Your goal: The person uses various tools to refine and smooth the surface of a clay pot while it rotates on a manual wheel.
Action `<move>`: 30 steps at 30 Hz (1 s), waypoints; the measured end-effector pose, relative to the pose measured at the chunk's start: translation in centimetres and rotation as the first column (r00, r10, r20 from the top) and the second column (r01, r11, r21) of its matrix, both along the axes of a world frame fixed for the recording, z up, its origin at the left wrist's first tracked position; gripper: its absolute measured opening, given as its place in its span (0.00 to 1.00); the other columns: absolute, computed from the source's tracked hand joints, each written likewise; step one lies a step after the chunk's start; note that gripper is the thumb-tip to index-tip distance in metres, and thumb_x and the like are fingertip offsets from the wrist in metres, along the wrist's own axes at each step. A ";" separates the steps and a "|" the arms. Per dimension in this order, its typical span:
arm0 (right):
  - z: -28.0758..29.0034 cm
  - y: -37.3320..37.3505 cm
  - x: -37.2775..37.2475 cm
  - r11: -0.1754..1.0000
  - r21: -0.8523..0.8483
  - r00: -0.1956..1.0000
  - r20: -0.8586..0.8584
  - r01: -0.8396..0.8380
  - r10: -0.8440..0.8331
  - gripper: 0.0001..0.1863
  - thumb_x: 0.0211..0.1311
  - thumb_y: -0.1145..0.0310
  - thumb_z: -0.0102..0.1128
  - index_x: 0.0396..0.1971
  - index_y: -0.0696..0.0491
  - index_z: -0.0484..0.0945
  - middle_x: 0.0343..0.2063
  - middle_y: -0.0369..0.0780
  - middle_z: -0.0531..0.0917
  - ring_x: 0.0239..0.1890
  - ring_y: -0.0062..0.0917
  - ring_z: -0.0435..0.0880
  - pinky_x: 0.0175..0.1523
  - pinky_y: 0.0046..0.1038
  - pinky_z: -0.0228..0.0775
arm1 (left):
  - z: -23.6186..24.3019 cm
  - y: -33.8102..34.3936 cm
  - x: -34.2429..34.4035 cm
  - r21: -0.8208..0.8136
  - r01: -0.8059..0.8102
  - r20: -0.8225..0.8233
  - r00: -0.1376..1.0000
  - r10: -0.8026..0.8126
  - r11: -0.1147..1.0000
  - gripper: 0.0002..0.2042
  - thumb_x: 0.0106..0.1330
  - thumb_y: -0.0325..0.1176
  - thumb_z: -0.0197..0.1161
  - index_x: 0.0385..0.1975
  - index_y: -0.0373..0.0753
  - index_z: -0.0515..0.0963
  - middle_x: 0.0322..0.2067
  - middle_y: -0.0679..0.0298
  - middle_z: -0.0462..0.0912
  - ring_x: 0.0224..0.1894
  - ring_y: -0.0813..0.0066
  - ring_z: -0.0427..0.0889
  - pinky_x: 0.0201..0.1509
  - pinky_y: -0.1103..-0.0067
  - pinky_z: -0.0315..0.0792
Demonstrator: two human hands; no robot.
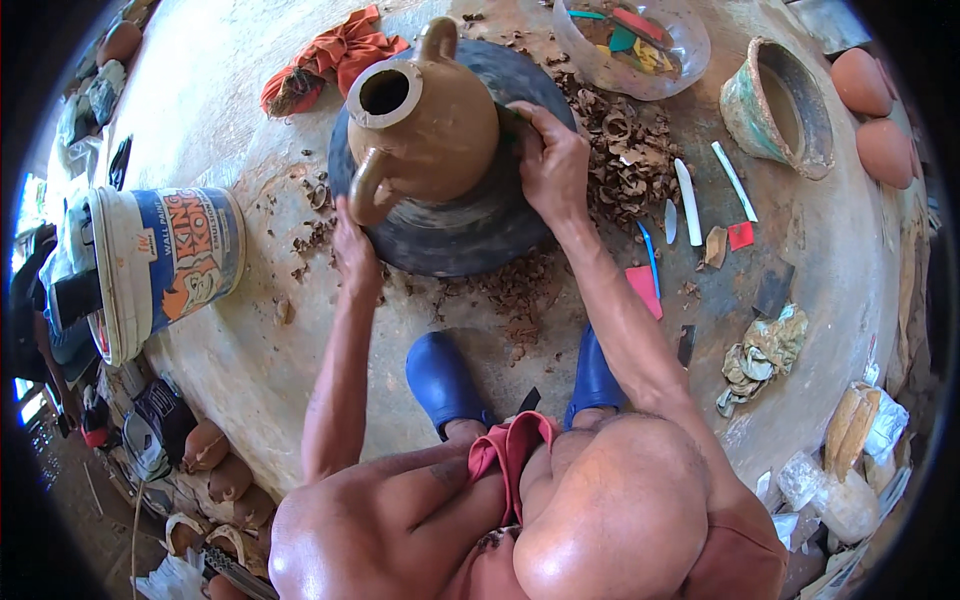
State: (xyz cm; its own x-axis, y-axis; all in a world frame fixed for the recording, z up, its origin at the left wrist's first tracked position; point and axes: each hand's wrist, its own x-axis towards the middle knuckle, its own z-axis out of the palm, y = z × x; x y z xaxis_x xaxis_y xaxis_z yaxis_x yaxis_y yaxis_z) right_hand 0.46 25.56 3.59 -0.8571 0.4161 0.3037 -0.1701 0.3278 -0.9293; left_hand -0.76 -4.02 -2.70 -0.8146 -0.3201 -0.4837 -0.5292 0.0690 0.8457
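Note:
A tan clay jar (440,135) with two handles and a round open mouth stands on a dark round turntable (455,250). My left hand (355,240) grips the turntable's left rim, just under the jar's near handle. On the other side, my right hand (550,160) has its fingers closed on a small dark greenish piece at the jar's right flank; most of that piece is hidden behind the fingers and in shadow. The jar is upright, with its other handle at the back. Brown curled clay shavings (630,150) lie in a heap right of the turntable and in scattered bits around it.
Around me are a white paint bucket (210,255), red cloth (340,50), plastic bowl of scraps (675,70), worn basin (745,120), white strips (688,200), red and pink pieces (642,292), crumpled lump (760,355) and terracotta pots (860,80). My feet in blue clogs (445,380) are below the turntable.

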 end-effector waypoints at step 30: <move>-0.9 -1.7 3.1 1.000 0.010 0.999 0.030 0.025 -0.025 0.15 0.74 0.81 0.60 0.55 0.57 0.88 0.41 0.39 0.91 0.36 0.18 0.89 0.34 0.25 0.87 | 4.4 0.0 3.1 0.368 -0.034 0.187 0.982 -0.039 0.929 0.45 0.73 0.73 0.56 0.76 0.41 0.63 0.67 0.55 0.78 0.63 0.58 0.82 0.64 0.58 0.78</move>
